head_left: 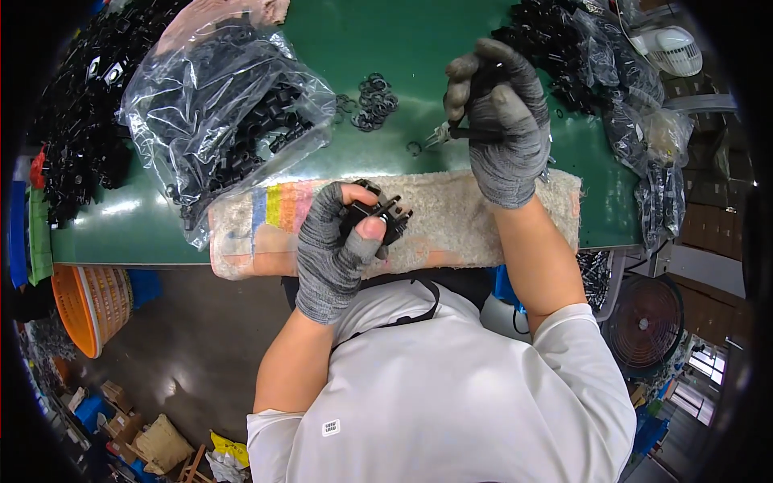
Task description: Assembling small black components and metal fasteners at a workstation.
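My left hand point(330, 249), in a grey glove with bare thumb and fingertip, is closed around a black plastic part point(378, 216) with several prongs, just above the towel's near side. My right hand point(507, 121), gloved in grey, is raised over the table's far side. Its fingers are curled round a hand tool point(439, 134) with a dark handle and a pronged metal tip pointing left; the rest of the tool is hidden in the palm. Below that tip a single thin black ring point(414, 148) lies on the table. Left of it is a small pile of black rings point(374, 102).
A pale towel point(451, 217) with coloured stripes covers the green table's point(386, 32) near edge. A clear plastic bag point(225, 97) of black parts stands at left. Heaps of black parts point(88, 88) lie at far left and right point(555, 48). An orange basket point(76, 310) stands below the table.
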`<action>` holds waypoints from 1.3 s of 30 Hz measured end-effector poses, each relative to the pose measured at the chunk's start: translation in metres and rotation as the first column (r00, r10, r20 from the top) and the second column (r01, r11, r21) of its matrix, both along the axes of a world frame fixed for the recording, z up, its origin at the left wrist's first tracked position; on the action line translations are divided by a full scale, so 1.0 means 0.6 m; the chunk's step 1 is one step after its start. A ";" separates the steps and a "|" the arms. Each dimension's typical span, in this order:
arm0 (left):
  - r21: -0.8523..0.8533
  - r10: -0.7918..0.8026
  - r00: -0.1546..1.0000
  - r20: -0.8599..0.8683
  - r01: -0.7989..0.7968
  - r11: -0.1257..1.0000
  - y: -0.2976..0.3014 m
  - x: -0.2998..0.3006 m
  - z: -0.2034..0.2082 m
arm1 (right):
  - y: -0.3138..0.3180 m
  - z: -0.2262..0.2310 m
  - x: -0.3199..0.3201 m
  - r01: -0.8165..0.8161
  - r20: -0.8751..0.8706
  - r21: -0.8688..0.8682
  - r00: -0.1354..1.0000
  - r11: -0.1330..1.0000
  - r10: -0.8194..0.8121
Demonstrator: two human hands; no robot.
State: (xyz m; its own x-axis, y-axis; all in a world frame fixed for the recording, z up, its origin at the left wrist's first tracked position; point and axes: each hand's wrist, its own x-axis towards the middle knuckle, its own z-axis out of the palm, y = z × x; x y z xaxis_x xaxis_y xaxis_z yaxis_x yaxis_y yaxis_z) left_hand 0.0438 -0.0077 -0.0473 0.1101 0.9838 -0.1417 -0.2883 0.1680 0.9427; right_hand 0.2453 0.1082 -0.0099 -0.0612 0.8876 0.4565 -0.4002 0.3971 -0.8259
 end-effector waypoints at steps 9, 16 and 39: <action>0.023 0.020 1.000 0.014 -0.020 1.000 0.008 0.006 -0.010 | -0.013 -0.016 0.002 -0.085 0.052 0.029 0.995 0.996 0.084; 0.020 -0.005 0.998 0.067 0.003 1.000 0.004 0.008 -0.003 | -0.015 -0.020 0.032 0.004 0.097 0.025 0.995 1.000 -0.007; 0.063 0.033 0.998 0.045 -0.036 0.997 0.007 -0.004 0.009 | -0.036 0.019 -0.032 0.404 0.071 0.010 0.912 0.915 -0.404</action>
